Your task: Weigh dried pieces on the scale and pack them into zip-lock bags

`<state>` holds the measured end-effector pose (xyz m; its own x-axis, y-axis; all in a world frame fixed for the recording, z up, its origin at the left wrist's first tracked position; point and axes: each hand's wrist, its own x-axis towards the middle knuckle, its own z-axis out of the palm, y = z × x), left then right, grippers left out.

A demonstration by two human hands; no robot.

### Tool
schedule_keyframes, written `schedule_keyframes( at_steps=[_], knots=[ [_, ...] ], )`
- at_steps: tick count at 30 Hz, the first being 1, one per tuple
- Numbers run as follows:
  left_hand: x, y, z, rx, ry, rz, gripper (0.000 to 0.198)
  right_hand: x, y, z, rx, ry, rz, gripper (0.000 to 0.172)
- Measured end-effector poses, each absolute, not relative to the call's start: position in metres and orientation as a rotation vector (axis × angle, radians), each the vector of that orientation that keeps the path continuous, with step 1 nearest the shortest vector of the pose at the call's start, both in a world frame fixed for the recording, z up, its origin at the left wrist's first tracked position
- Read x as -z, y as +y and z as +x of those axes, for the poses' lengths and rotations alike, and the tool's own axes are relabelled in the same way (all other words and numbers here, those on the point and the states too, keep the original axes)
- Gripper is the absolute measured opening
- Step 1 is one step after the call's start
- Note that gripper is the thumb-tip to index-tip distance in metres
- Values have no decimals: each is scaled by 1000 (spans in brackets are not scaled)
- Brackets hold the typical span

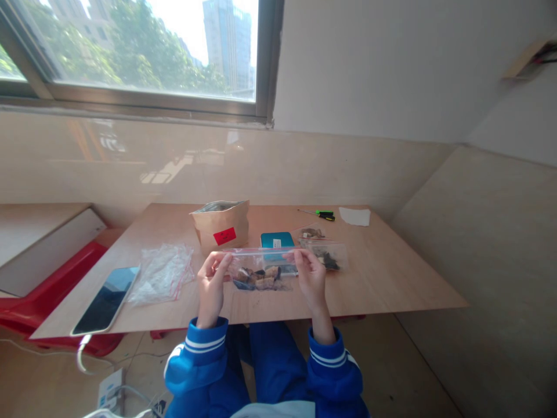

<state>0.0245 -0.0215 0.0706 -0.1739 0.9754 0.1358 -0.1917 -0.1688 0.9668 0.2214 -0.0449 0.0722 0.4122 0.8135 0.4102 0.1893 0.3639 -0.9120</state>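
Note:
A clear zip bag [263,273] with several brown, chunky dried pieces inside is held up over the front of the table. My left hand [213,283] pinches its top left corner, and my right hand [311,280] pinches the top right corner. The bag's zip edge stretches straight between them. Behind it sits a blue box [277,240] with a white label, partly hidden by the bag. Just beyond my right hand lie a zip bag with dark pieces [331,260] and a zip bag with brownish pieces [312,233].
A brown paper pouch [220,223] with a red label stands open at the back. Clear plastic bags [162,273] and a phone [105,302] with a cable lie at left. Screwdrivers [324,215] and white paper [354,217] lie at the back right of the table [391,278].

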Motion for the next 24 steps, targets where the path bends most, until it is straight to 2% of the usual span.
schedule_keyframes(
  at_steps=[9, 17, 24],
  knots=[
    [-70, -20, 34, -1577, 1106, 1161, 25, -76, -46, 216, -491, -1060, -1163, 28],
    [-70, -21, 43, -1551, 1040, 1140, 28, -68, -39, 210, -860, -985, -1042, 28],
    [-73, -24, 40, -1570, 977, 1103, 26, -69, -39, 207, -933, -923, -1042, 31]
  ],
)
